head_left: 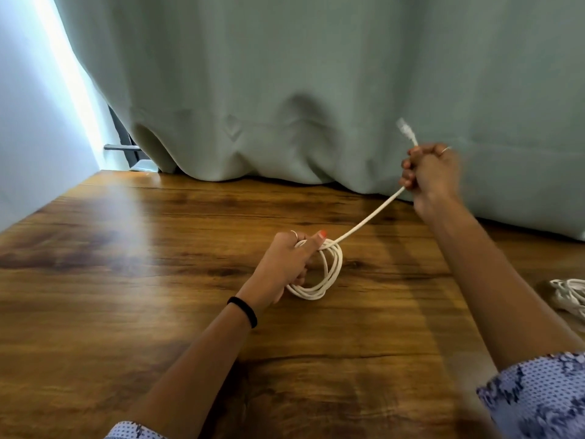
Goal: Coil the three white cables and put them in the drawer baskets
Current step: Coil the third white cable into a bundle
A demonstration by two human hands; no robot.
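Note:
My left hand (pixel 289 263) grips a coil of white cable (pixel 329 274) just above the wooden table (pixel 126 264), several loops hanging below the fingers. From the coil a straight run of the same cable rises up and right to my right hand (pixel 430 174), which holds it in a fist. The cable's clear plug end (pixel 403 125) sticks up out of that fist. Another bundle of white cable (pixel 569 296) lies on the table at the right edge, partly cut off by the frame. No drawer or basket is in view.
A pale green curtain (pixel 316 90) hangs along the table's far edge and bunches on the wood. A white wall (pixel 28 122) borders the left side, with a dark metal frame (pixel 122 147) showing in the gap beside the curtain.

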